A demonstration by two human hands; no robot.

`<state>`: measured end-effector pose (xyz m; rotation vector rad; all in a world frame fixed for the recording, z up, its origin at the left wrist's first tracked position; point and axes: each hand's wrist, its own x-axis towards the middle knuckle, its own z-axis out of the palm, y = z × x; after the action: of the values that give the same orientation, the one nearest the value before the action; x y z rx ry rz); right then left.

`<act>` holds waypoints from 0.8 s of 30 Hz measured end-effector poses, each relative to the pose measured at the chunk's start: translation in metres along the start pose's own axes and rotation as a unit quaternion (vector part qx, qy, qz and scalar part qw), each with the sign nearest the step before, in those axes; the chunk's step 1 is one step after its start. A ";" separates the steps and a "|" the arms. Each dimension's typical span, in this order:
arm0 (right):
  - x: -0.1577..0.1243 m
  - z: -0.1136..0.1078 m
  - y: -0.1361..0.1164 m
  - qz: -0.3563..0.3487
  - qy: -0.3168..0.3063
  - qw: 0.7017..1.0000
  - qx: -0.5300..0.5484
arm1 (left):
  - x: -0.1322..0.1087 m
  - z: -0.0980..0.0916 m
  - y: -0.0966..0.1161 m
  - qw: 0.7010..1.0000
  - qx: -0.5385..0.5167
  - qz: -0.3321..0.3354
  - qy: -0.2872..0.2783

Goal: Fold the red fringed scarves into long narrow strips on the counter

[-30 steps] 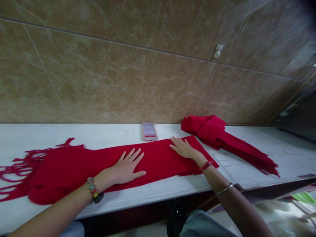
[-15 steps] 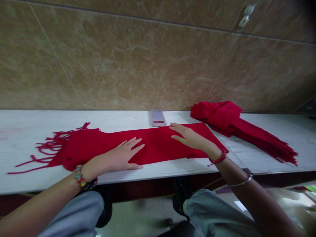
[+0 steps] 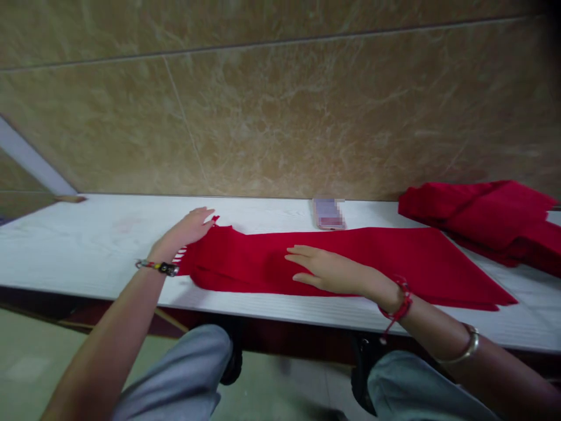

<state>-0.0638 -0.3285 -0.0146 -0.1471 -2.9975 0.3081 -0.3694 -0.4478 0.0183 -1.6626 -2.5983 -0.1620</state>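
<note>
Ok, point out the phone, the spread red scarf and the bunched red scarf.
Phone (image 3: pixel 326 213), head view: on its screen.
Spread red scarf (image 3: pixel 372 247), head view: on its middle stretch.
Bunched red scarf (image 3: pixel 477 211), head view: on its thick folded part.

White counter (image 3: pixel 100 240), probably a phone (image 3: pixel 326 213); brown marbled wall (image 3: pixel 272 128)

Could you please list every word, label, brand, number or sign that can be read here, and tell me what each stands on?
No text can be read.
Phone: its screen is too blurred and pixelated to read.
Flat red scarf: no lettering visible.
Bundled red scarf: no lettering visible.
</note>
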 end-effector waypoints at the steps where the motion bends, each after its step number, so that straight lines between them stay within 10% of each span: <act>1: 0.012 0.002 -0.005 -0.004 0.011 1.000 -0.001 | 0.002 0.002 -0.018 0.999 -0.008 -0.047 -0.003; 7: 0.057 0.035 -0.014 0.007 0.017 1.000 -0.002 | -0.010 0.021 -0.063 0.981 -0.134 0.043 -0.137; 14: 0.055 0.051 -0.009 0.023 -0.021 1.000 -0.003 | -0.012 0.019 -0.065 0.992 -0.073 -0.041 -0.093; 21: 0.053 0.057 -0.006 0.017 0.001 1.000 -0.004 | -0.048 0.003 -0.117 0.921 0.115 -0.311 0.206; 24: 0.053 0.057 -0.006 0.020 0.008 1.000 0.001 | -0.051 0.005 -0.111 0.931 0.135 -0.291 0.173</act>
<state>-0.1247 -0.3400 -0.0626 -0.2090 -2.9818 0.3130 -0.4484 -0.5388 0.0016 -0.6705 -2.5958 -0.1000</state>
